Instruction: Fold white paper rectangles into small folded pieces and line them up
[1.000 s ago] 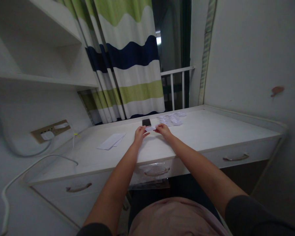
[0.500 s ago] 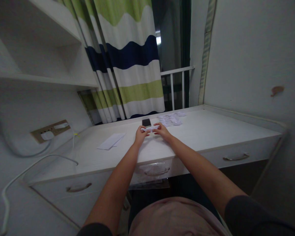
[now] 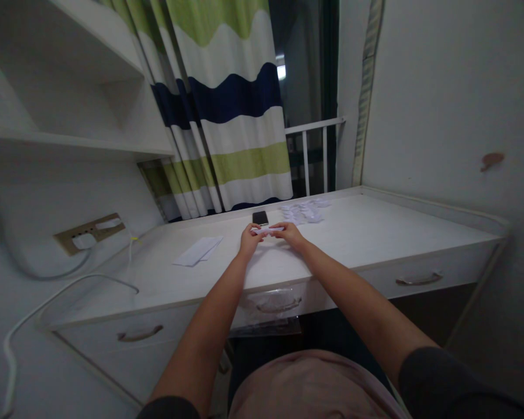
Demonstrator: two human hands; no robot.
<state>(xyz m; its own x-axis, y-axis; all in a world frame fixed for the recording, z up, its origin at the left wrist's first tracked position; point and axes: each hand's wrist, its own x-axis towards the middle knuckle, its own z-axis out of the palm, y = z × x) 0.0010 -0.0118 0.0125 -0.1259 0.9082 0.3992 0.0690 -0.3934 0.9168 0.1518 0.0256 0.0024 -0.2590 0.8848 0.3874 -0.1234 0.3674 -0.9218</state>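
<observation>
Both my hands meet over the middle of the white desk [image 3: 367, 233]. My left hand [image 3: 248, 240] and my right hand [image 3: 290, 233] pinch the two ends of a small white paper strip [image 3: 268, 231], held just above the desk top. The fingers of both hands are closed on it. A dark phone [image 3: 260, 217] lies flat just beyond my hands. A heap of several small white paper pieces [image 3: 303, 210] sits further back to the right.
A folded white sheet [image 3: 198, 251] lies on the desk to the left. A striped curtain [image 3: 227, 105] hangs behind, with a white railing [image 3: 314, 145] beside it. Shelves [image 3: 70, 139] and a wall socket with a cable [image 3: 89, 231] are on the left. Drawers with handles [image 3: 419, 280] run under the desk edge.
The paper strip has gone from a small piece between my fingertips to a narrower, flatter strip. My hands have shifted only slightly.
</observation>
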